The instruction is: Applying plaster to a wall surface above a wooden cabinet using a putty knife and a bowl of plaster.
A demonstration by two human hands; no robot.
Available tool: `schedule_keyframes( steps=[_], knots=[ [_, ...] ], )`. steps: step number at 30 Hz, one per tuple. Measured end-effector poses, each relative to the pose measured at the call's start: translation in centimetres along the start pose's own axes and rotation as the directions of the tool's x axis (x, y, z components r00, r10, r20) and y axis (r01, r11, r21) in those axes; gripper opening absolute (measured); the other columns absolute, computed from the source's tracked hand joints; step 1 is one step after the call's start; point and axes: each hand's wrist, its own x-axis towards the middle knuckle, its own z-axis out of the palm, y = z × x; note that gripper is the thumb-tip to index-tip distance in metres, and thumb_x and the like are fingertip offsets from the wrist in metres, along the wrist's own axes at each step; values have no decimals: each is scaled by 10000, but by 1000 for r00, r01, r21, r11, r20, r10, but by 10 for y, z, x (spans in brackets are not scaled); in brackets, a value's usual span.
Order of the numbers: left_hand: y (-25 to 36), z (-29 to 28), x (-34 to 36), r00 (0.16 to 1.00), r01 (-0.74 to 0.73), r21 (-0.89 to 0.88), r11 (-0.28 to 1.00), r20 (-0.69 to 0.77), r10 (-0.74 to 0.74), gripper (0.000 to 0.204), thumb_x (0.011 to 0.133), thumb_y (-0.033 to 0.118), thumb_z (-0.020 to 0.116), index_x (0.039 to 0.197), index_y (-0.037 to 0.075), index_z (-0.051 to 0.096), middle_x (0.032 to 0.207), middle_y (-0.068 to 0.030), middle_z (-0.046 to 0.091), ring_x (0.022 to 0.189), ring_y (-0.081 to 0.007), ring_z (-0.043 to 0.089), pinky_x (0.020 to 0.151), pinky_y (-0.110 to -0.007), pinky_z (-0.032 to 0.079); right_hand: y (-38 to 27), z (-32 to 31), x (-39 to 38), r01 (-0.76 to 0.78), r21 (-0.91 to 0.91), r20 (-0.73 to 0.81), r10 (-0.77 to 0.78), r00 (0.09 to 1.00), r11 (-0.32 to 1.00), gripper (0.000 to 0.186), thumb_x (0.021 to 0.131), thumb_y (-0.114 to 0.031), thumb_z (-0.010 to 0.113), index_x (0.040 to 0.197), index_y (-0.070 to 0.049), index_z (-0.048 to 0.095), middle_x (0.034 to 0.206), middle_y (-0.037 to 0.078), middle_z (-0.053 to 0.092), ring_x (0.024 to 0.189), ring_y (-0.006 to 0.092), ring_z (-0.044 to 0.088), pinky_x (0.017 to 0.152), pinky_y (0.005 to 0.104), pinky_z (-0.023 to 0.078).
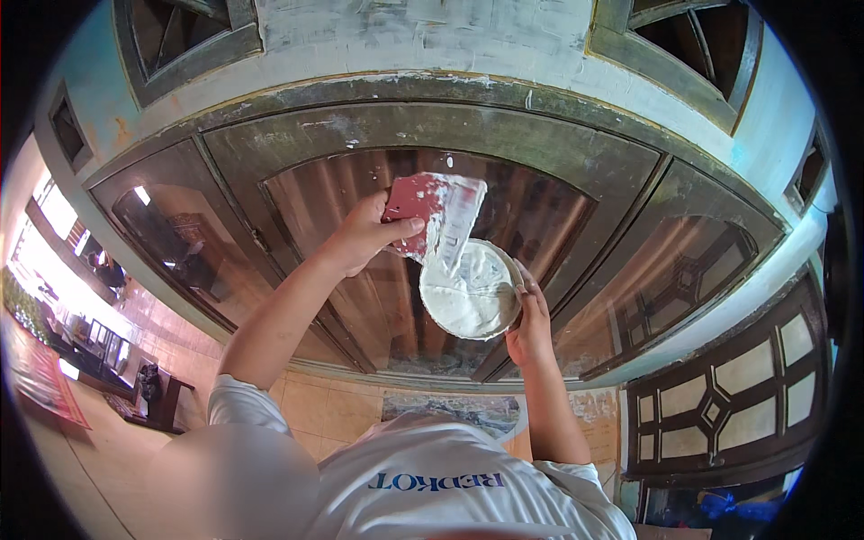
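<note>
Nearest the camera, along the lower edge, is the wearer's white short-sleeved cotton shirt (432, 459) with blue lettering across the chest, seen from above. Both bare forearms reach up and forward from its sleeves.

The left hand (369, 236) is closed around a flat red rectangular scraper (417, 200), its thumb pressed on the upper face. The scraper's pale, wide end points right and is thickly smeared with white paste. Its lower part overlaps the mouth of a round off-white tub (428, 308); whether it touches the contents is hard to tell.

The right hand (529, 326) cups the tub's right side, fingers curled round the outside. The tub is tipped so its mouth faces the camera, showing soft white paste (472, 310) inside, with ridges and a hollow in the surface. Hands, scraper and tub are together at the centre of the view.

Beyond them spans a dark brown wooden frame (432, 126) with glossy glass panes (549, 211), flecked with white spots. Above it is a pale, patchily coated wall (423, 36). Tan tiled floor (319, 409) shows below. At far left, a small dark figurine (150, 382) stands on a low dark wooden table (175, 405); at far right is a brown lattice panel (720, 409) with cream squares.
</note>
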Motion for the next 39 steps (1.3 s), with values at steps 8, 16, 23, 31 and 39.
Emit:
schedule_keyframes(
  steps=[8,16,23,31,39],
  knots=[
    [42,-16,13,967,-173,-181,968,-220,131,296,909,250,740,1156,121,640,1055,14,693,912,-102,672,737,-302,530,-10,19,10,-11,143,61,2,998,990,461,1030,-98,381,1473,27,407,1479,147,487,1373,228,466,1152,347,371],
    [163,-46,53,767,-530,113,840,-358,533,332,917,279,750,1178,110,636,1030,14,700,869,-101,670,708,-293,526,-4,9,4,16,100,87,-25,996,995,456,1037,-103,387,1476,15,411,1470,129,494,1359,217,477,1143,334,382],
    [217,-76,93,686,-556,347,755,-321,653,366,926,203,742,1244,71,619,1094,-13,709,930,-105,678,772,-290,548,-1,5,1,-17,57,6,17,1000,998,448,1036,-94,378,1468,17,424,1470,126,496,1359,217,477,1144,340,378],
    [227,-53,91,635,-498,494,712,-351,688,349,932,123,726,1245,17,614,1029,-23,702,888,-104,664,767,-271,548,1,-7,1,2,78,21,-3,1000,997,445,1033,-89,385,1462,23,430,1463,133,503,1358,227,479,1143,349,379],
    [215,-94,92,588,-620,414,667,-318,744,351,910,204,764,1190,21,654,1112,-46,711,1000,-108,650,924,-284,487,1,-11,2,1,69,35,-3,999,998,449,1029,-98,389,1459,24,432,1466,135,501,1362,231,477,1142,350,377]
  ],
)
